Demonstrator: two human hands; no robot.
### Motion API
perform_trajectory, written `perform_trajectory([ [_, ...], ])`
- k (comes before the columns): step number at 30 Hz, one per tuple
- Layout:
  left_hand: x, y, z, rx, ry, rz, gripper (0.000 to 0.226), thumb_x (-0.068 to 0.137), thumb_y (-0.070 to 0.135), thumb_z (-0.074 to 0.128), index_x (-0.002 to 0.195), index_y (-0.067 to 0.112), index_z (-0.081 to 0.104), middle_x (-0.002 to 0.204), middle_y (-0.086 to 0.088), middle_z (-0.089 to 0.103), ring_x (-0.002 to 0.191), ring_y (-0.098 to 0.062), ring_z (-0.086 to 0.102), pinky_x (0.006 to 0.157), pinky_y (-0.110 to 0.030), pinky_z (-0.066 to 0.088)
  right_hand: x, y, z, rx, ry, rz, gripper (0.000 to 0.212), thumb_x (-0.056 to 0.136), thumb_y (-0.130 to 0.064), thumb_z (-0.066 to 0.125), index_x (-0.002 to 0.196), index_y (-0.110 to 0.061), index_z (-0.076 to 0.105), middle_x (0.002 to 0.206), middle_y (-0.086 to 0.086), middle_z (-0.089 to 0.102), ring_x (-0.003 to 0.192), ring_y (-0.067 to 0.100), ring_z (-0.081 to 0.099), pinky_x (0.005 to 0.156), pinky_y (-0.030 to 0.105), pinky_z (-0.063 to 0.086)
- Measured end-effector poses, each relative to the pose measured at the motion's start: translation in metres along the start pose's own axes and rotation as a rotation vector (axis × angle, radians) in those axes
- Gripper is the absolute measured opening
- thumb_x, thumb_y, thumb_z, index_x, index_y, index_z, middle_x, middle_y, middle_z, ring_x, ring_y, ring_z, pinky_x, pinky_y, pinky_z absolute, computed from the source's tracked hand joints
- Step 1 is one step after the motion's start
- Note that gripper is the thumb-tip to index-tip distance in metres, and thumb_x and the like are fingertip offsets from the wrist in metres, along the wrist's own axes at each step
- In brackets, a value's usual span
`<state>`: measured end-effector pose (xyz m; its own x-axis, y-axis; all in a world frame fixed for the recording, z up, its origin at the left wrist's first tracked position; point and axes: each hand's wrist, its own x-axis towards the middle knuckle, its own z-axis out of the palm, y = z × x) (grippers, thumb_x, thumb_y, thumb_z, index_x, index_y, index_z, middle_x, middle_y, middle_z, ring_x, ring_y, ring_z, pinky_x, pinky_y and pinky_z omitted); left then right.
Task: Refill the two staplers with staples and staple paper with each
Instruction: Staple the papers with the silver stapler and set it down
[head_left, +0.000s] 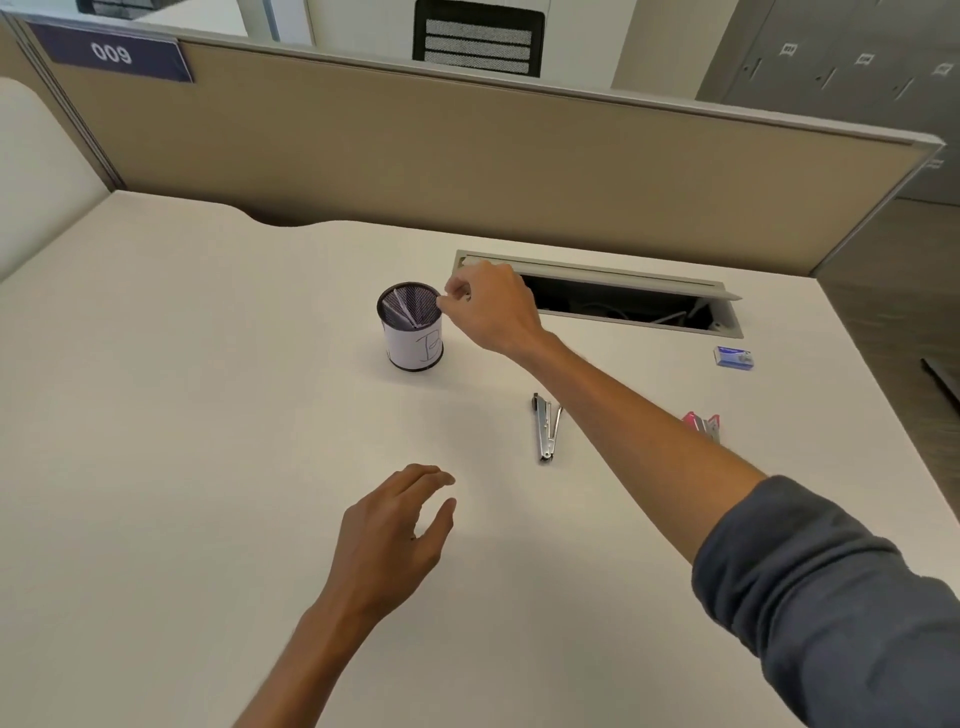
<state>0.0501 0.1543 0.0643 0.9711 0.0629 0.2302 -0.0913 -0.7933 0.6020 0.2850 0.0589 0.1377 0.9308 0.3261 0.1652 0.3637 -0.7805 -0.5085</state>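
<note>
the silver stapler (545, 428) lies hinged open at desk centre, the pink stapler (704, 427) at its 3 o'clock. at 11 o'clock the right hand (491, 309) pinches something small at the mesh cup (413, 327) rim; a tug may tip the cup. the left hand (395, 535) hovers slack, fingers parted.

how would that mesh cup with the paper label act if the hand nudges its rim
The mesh cup looks light: thin wire mesh holding only folded papers. It is taller than wide, so a push from the right hand at the rim would probably tip it. Low down, it likely slides on the smooth desk.
</note>
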Motion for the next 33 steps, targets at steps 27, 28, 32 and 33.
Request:
perform_trajectory([
  [27,-0.052,0.086,0.033,-0.01,-0.036,0.188,0.021,0.087,0.036,0.058,0.104,0.027,0.067,0.099,0.014,0.067,0.077,-0.019,0.065,0.066,-0.04,0.055,-0.286,0.096,-0.106,0.049,0.164,0.081,0.022,0.088,-0.04,0.065,0.103,-0.025,0.07,0.109,-0.015,0.068,0.084,0.0,0.061,0.073,0.02,0.043],
  [28,-0.054,0.089,0.034,-0.014,-0.043,0.192,0.021,0.087,0.036,0.058,0.104,0.027,0.068,0.1,0.014,0.067,0.078,-0.019,0.065,0.066,-0.04,0.055,-0.293,0.099,-0.106,0.054,0.16,0.09,0.022,0.088,-0.04,0.065,0.103,-0.025,0.07,0.108,-0.015,0.068,0.084,0.0,0.061,0.072,0.023,0.047],
  [32,-0.064,0.101,0.045,-0.021,-0.073,0.213,0.021,0.087,0.034,0.058,0.104,0.026,0.068,0.1,0.013,0.068,0.078,-0.019,0.066,0.067,-0.04,0.056,-0.325,0.113,-0.103,0.075,0.149,0.132,0.022,0.087,-0.042,0.065,0.102,-0.027,0.07,0.108,-0.016,0.067,0.087,0.002,0.063,0.072,0.033,0.053],
  [33,-0.066,0.103,0.047,-0.024,-0.078,0.215,0.021,0.087,0.035,0.058,0.104,0.026,0.068,0.1,0.014,0.068,0.079,-0.019,0.066,0.067,-0.04,0.056,-0.332,0.116,-0.103,0.079,0.141,0.139,0.022,0.087,-0.041,0.065,0.102,-0.027,0.07,0.109,-0.016,0.067,0.087,0.002,0.063,0.073,0.034,0.054],
])
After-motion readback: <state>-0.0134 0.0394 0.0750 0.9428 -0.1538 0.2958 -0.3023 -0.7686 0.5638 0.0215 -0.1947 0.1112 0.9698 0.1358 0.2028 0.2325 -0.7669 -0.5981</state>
